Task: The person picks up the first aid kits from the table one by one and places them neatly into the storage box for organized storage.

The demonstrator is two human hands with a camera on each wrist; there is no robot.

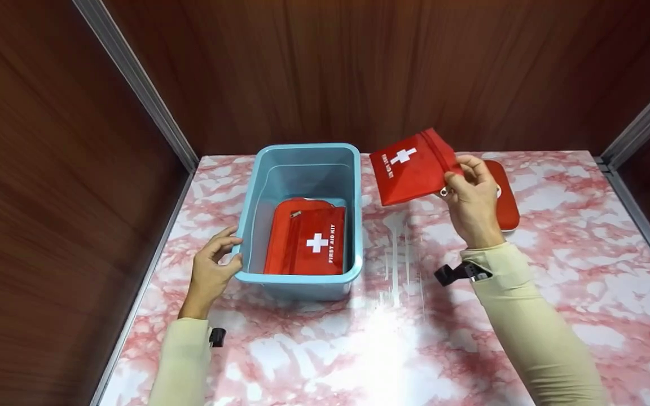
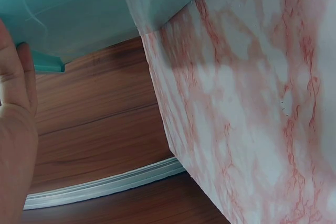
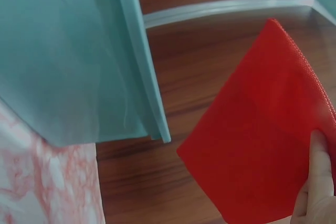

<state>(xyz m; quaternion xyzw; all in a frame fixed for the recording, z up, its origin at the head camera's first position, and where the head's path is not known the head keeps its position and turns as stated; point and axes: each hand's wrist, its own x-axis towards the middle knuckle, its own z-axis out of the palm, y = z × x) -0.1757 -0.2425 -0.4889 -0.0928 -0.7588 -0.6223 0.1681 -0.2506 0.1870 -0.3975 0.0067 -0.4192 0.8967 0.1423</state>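
Note:
My right hand point(image 1: 474, 197) pinches a red first aid pouch point(image 1: 412, 166) by its zipper end, holding it up to the right of a blue plastic bin point(image 1: 302, 278). The pouch carries a white cross and lettering; in the right wrist view its plain red side point(image 3: 257, 129) hangs beside the bin wall point(image 3: 68, 61). At the bin's left rim, my left hand point(image 1: 212, 268) holds on with fingers and thumb. Inside the bin, another red first aid pouch point(image 1: 317, 256) lies on top of a red case point(image 1: 280, 231), which it partly covers.
A red case with rounded corners point(image 1: 506, 197) lies on the table behind my right hand, partly hidden by it. The pink-and-white marbled table point(image 1: 302, 361) is bordered by brown wood-grain panels point(image 1: 330, 73) with metal edge strips point(image 1: 139, 79).

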